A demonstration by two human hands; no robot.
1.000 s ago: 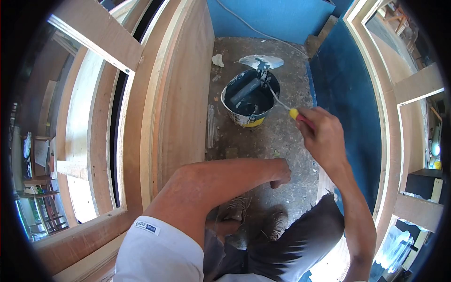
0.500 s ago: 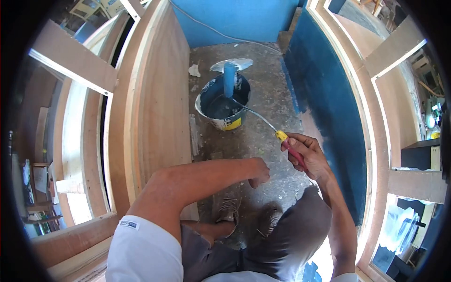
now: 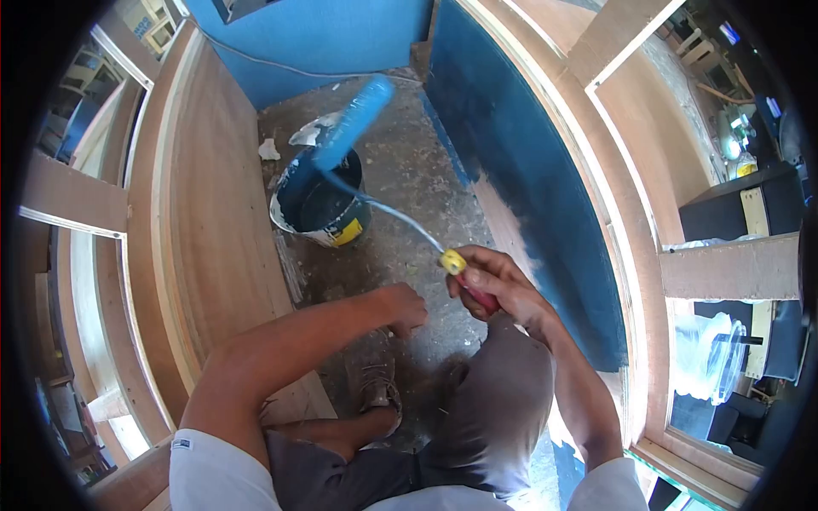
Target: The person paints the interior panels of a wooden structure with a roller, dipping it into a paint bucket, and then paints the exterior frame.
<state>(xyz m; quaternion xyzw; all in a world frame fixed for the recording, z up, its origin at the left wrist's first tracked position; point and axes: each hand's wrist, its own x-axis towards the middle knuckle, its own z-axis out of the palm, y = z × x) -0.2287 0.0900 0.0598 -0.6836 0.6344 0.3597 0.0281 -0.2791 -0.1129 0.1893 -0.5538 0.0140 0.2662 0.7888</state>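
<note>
My right hand (image 3: 490,285) is closed around the red and yellow handle of a paint roller (image 3: 354,122). The roller's blue, wet-looking sleeve is raised over the far side of a paint bucket (image 3: 348,232), tilted up to the right. White smears and a yellow label mark the bucket, which has dark blue paint inside. My left hand (image 3: 404,308) hangs in front of my knees with its fingers curled in; whether it holds anything is hidden. To the right stands a panel (image 3: 528,153) coated in dark blue, with bare wood along its lower left edge.
A bare wooden panel (image 3: 217,213) rises on the left, and a light blue panel (image 3: 315,38) closes off the far end. A cable (image 3: 281,66) runs along that panel's foot. Wooden framing (image 3: 733,268) stands at the right. White paint patches mark the floor (image 3: 409,204).
The roller has risen out of the bucket and now tilts up to the right. The view has turned right, so the bucket, panels and both hands appear further left.
</note>
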